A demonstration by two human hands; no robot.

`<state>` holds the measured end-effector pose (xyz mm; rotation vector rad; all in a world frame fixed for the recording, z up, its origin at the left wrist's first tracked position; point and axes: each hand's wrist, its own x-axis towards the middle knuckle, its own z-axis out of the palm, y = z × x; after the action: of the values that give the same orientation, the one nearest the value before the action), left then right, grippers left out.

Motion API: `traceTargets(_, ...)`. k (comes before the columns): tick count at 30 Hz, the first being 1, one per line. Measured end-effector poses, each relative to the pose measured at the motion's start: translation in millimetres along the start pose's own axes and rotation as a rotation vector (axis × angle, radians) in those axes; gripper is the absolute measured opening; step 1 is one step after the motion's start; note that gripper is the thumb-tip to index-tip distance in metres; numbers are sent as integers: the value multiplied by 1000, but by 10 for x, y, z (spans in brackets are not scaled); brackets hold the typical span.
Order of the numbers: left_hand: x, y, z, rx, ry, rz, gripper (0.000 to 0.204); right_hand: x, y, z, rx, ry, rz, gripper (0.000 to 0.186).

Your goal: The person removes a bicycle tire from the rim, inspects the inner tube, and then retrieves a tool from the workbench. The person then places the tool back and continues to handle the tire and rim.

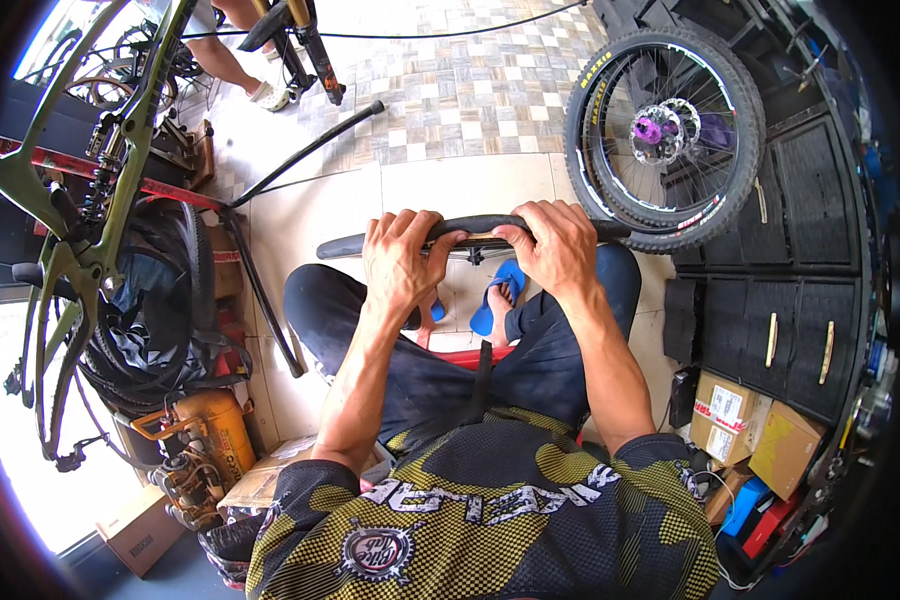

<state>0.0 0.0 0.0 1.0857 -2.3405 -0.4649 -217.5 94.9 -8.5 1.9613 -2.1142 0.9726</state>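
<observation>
A yellow-and-black jersey (490,520) fills the bottom of the view, nearest the camera, with dark trousers (440,370) above it — the person sits with knees apart. Both forearms reach forward over the lap to a black tyre (475,228) held edge-on between the knees, running level from left to right. The left hand (402,262) is clamped over its top, fingers curled down the far side and thumb pressing toward the middle. The right hand (553,245) grips just beside it in the same way, fingers wrapped over the rubber, the two thumbs near each other. Below the tyre, a foot in a blue sandal (498,295) rests on pale floor tiles.

To the right, a wheel (665,135) with a purple hub and knobby tread leans against black drawers (780,290). Cardboard boxes (760,430) sit below the drawers. On the left stands a green bike frame (65,240), with a yellow compressor (205,440) near its base — a black hose (300,160) runs across the floor behind it. Another person's leg (232,65) shows at the top.
</observation>
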Motion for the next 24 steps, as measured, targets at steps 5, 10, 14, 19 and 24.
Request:
traceTargets(5,-24,5,40,-18,39,24,34,0,-5,-54,-4,-5,-15,41)
traceTargets(10,-34,8,13,-8,20,19,35,-16,-12,-44,0,0,-17,41)
traceTargets(14,-29,-4,3,-4,19,26,34,-8,-23,-44,4,-1,-14,40)
traceTargets(19,-67,14,-16,-9,12,25,34,-49,-33,-42,2,-3,-17,40)
traceTargets(24,-97,9,-6,-5,26,44,31,-82,-33,-59,21,-24,-9,40)
